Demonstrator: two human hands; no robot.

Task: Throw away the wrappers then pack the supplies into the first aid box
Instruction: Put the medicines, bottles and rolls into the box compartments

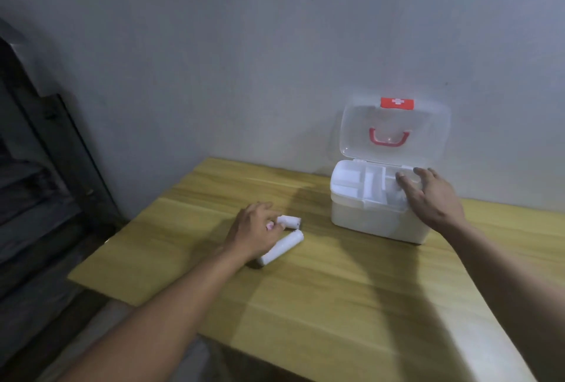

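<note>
White plastic first aid box [377,224]: on yellow wooden bench [321,305], near wall; clear lid [394,130] raised, red handle, divided tray inside. Right hand [434,195] spread over its right rim. Two white gauze rolls [282,247] left; left hand [255,228] pinching the shorter.

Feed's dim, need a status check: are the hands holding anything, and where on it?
Nothing is lifted. The left hand has its fingers on the near end of the shorter white roll, on the table. The right hand rests open on the first aid box.
</note>
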